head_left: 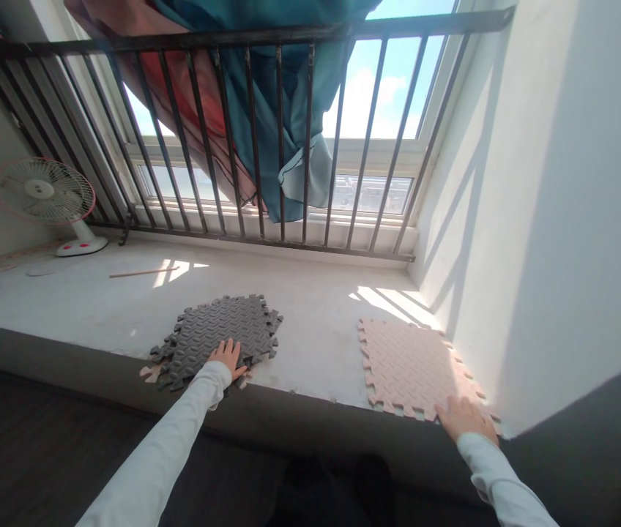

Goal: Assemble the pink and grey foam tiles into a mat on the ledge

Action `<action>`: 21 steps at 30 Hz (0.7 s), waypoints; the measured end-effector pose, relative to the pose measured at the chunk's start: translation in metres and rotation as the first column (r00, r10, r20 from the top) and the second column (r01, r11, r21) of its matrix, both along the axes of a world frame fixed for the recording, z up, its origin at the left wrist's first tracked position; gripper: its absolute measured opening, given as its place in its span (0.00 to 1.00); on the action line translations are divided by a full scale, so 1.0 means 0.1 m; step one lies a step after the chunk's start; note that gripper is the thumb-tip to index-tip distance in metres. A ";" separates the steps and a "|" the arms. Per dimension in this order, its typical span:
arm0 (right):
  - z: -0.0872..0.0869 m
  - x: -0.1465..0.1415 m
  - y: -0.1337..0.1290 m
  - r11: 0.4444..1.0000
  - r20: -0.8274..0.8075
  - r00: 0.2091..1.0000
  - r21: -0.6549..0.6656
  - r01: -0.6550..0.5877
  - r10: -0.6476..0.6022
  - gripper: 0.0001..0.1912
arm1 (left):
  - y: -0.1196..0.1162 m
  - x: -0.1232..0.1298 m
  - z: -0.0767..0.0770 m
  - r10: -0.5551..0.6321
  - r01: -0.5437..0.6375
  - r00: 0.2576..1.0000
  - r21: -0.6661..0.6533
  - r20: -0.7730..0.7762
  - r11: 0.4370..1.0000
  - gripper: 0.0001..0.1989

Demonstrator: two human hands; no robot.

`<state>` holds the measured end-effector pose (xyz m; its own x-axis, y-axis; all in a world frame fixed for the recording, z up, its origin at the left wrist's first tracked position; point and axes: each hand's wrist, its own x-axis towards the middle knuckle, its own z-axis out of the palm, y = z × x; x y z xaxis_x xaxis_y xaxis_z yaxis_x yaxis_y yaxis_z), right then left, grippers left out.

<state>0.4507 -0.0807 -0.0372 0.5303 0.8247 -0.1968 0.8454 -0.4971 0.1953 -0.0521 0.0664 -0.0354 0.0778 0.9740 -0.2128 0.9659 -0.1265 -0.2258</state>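
Fingers of the left hand (pixel 228 357) were spread over the near side of a stack of grey mats (pixel 217 333), with nothing seen to be gripped; the pile was apparently being steadied, since its jigsaw-edged layers were skewed and its front was pushed slightly past the ledge (pixel 318 344). A pale mat piece (pixel 150 374) was partly covered beneath it. Well apart to the right, a pink mat (pixel 406 362) was laid flat beside the wall (pixel 541 219), seemingly to be lined up with the ledge's end. Its near right corner was covered by the right hand (pixel 467 417), perhaps so that it was held in place; whether the edge was pinched could not be told.

The ledge was surfaced in smooth white and streaked with sunlight. It was backed by a dark railing (pixel 288 34), behind which a window (pixel 359 95) was partly screened by a curtain (pixel 263 95). A fan (pixel 41 190) and a thin stick (pixel 143 273) were set toward the left.
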 end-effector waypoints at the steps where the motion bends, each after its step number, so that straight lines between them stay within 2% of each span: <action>1: 0.00 0.00 0.00 1.000 0.004 1.000 0.009 -0.002 0.002 0.24 | 0.02 -0.04 -0.01 -0.002 0.002 1.000 -0.008 -0.006 1.000 0.36; 6: -0.02 -0.01 -0.01 1.000 0.024 1.000 0.031 -0.001 0.000 0.24 | 0.13 -0.26 -0.06 0.017 -0.017 1.000 0.001 -0.019 1.000 0.36; 11: 0.00 0.00 0.00 0.999 0.030 0.999 -0.015 -0.029 0.029 0.24 | 0.24 -0.39 -0.06 0.017 -0.017 1.000 -0.044 -0.018 0.999 0.35; 16: 0.02 -0.02 -0.01 0.999 0.019 1.000 -0.029 -0.016 0.016 0.24 | 0.26 -0.35 -0.03 -0.079 0.077 0.996 -0.034 -0.051 0.996 0.30; 21: 0.03 -0.03 -0.01 1.000 0.028 1.000 -0.015 -0.011 0.012 0.24 | 0.22 -0.29 -0.04 -0.063 0.061 0.996 -0.035 -0.058 0.998 0.29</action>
